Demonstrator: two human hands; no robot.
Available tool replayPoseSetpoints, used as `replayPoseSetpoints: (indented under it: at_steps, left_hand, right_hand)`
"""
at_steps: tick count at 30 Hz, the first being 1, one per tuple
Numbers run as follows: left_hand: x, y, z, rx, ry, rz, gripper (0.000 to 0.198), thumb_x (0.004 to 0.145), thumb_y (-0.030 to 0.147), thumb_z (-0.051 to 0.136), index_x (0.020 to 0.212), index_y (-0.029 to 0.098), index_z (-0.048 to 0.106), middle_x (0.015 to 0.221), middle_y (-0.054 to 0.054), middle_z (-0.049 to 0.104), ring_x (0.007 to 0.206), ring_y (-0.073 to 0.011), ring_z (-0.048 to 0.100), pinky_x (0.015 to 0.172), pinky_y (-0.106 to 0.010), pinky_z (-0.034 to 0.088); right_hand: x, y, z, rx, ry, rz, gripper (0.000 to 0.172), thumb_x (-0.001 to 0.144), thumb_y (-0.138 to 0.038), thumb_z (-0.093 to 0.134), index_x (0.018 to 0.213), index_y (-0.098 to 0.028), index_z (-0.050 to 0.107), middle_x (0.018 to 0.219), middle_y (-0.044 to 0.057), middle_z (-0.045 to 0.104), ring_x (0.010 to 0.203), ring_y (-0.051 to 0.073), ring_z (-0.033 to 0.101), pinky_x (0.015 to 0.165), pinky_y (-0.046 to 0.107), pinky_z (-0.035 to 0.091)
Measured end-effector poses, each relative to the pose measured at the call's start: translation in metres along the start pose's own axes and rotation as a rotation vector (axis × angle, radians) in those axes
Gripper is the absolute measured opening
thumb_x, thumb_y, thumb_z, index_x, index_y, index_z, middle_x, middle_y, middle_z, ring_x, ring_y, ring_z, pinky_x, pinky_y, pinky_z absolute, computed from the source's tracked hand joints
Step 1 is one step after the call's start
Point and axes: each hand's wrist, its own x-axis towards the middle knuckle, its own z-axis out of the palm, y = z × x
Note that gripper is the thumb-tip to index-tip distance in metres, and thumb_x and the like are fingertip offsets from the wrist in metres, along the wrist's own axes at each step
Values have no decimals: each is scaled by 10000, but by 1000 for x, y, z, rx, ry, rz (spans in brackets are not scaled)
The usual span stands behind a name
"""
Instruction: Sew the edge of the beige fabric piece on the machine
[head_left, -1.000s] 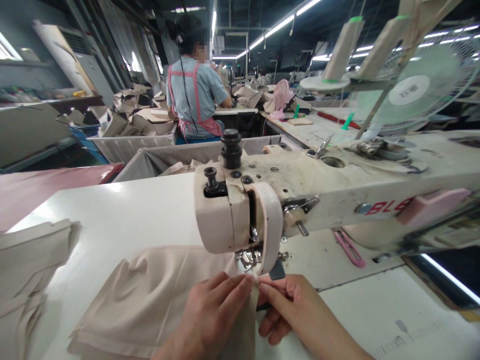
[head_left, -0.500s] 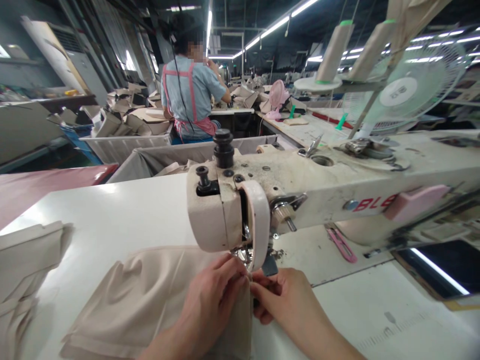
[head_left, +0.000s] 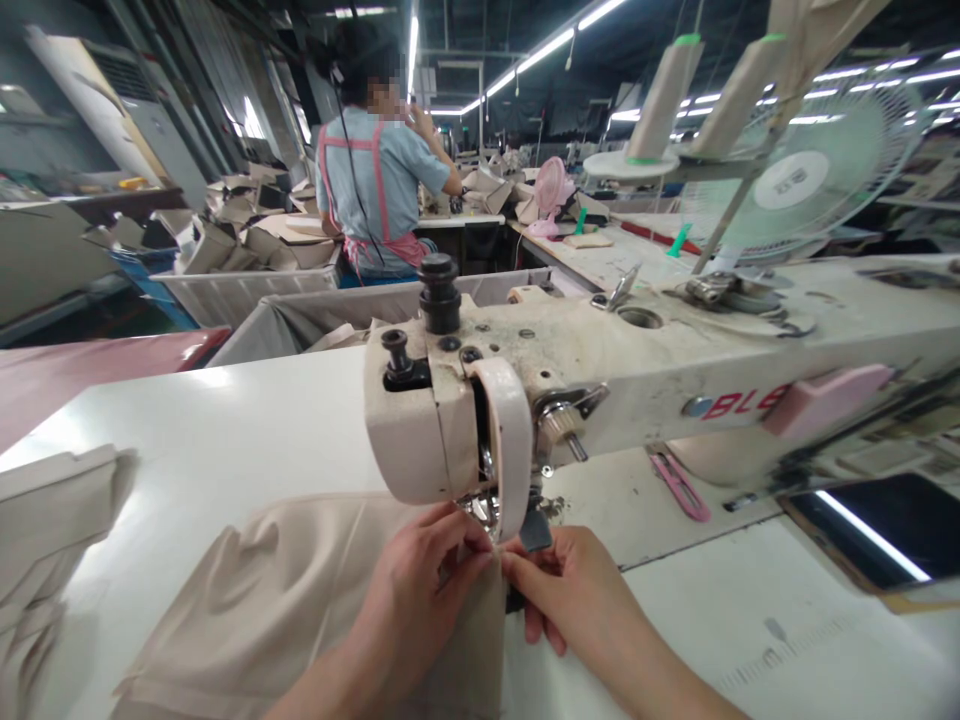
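Note:
A piece of beige fabric (head_left: 300, 570) lies on the white table, its right edge running under the head of a sewing machine (head_left: 409, 430). My left hand (head_left: 420, 580) rests on the fabric and pinches its edge between thumb and fingers, just in front of the presser foot. Against it from the right, my right hand (head_left: 562, 580) grips the same edge with thumb and forefinger, its other fingers curled below. The needle area (head_left: 484, 510) is partly hidden behind the white guard and my fingers.
More beige fabric pieces (head_left: 52, 540) lie at the left. Pink thread snips (head_left: 679, 485) and a dark-screened phone or tablet (head_left: 885, 530) are on the right. Thread cones (head_left: 664, 100) and a fan (head_left: 802, 175) stand behind the machine. A co-worker (head_left: 375, 190) sits beyond fabric-lined bins (head_left: 255, 295).
My fingers have shifted slightly at the fabric edge, and my right hand's lower fingers have loosened a little. The fabric stays nearly in place; the whole view has moved slightly.

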Motion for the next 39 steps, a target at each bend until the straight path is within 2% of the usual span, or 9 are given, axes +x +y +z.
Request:
replayPoseSetpoints:
  at_steps: [9, 12, 16, 21, 23, 25, 28, 33, 39]
  left_hand:
    - [6, 3, 2, 17, 1, -20, 99, 809, 128, 566, 739, 169, 623, 721, -4, 597, 627, -131, 549, 572, -203, 410]
    - [4, 3, -2, 51, 15, -11, 112, 827, 148, 547, 895, 197, 621, 851, -23, 624, 731, -162, 583, 657, -238, 442]
    - [3, 3, -12, 119, -153, 1, 124, 900, 217, 461, 916, 218, 584, 905, -26, 617, 815, -188, 580, 743, -284, 433]
    - [6, 0, -18, 134, -213, -57, 90, 856, 223, 504, 778, 194, 539, 691, 24, 541, 618, -138, 492, 586, -232, 367]
    - [8, -3, -16, 105, -173, -99, 113, 822, 205, 522, 710, 185, 525, 608, 44, 496, 545, -116, 446, 525, -213, 329]
    - [11, -6, -14, 84, -114, -133, 127, 779, 160, 525, 654, 175, 517, 560, 50, 480, 511, -103, 432, 498, -202, 311]
    - [14, -9, -11, 96, -45, -172, 141, 726, 111, 528, 598, 168, 512, 526, 44, 496, 501, -102, 450, 492, -195, 313]
    - [16, -4, -12, 114, -6, -212, 145, 701, 100, 537, 578, 171, 507, 513, 43, 505, 499, -104, 469, 491, -197, 321]
    - [22, 2, -13, 105, 5, -277, 142, 688, 121, 548, 564, 179, 510, 450, 52, 490, 450, -111, 477, 448, -193, 324]
  right_hand:
    - [-3, -3, 2, 20, 11, -17, 217, 761, -302, 551, 743, -138, 692, 448, -53, 538, 306, 56, 429, 297, 139, 257]
    - [-4, -1, 4, 26, 21, -16, 220, 763, -313, 559, 766, -132, 683, 484, -43, 558, 327, 71, 477, 295, 141, 276]
    - [-2, 1, 5, 11, 28, -27, 216, 786, -296, 527, 780, -138, 674, 453, -55, 534, 324, 76, 482, 297, 140, 286]
    - [0, 4, 6, -100, 36, -77, 233, 832, -296, 503, 771, -156, 678, 423, -54, 515, 299, 98, 479, 280, 162, 297]
    - [-2, 5, 7, -199, 82, -155, 231, 846, -276, 491, 792, -153, 679, 515, -1, 604, 379, 151, 562, 334, 222, 417]
    - [-6, 8, 8, -322, 136, -302, 220, 839, -222, 491, 901, -148, 689, 809, 95, 706, 698, 251, 679, 612, 374, 573]
    - [-12, 13, 7, -499, 96, -579, 338, 847, -133, 465, 1122, -157, 660, 1198, 131, 636, 1118, 312, 560, 987, 509, 445]
    - [-12, 24, 2, -1000, 69, -1018, 381, 954, -131, 351, 1261, -23, 550, 1240, 171, 620, 1128, 299, 561, 952, 453, 524]
    - [-10, 21, -1, -1098, 86, -997, 384, 918, -199, 466, 1276, -89, 549, 1293, 121, 598, 1147, 271, 553, 983, 444, 499]
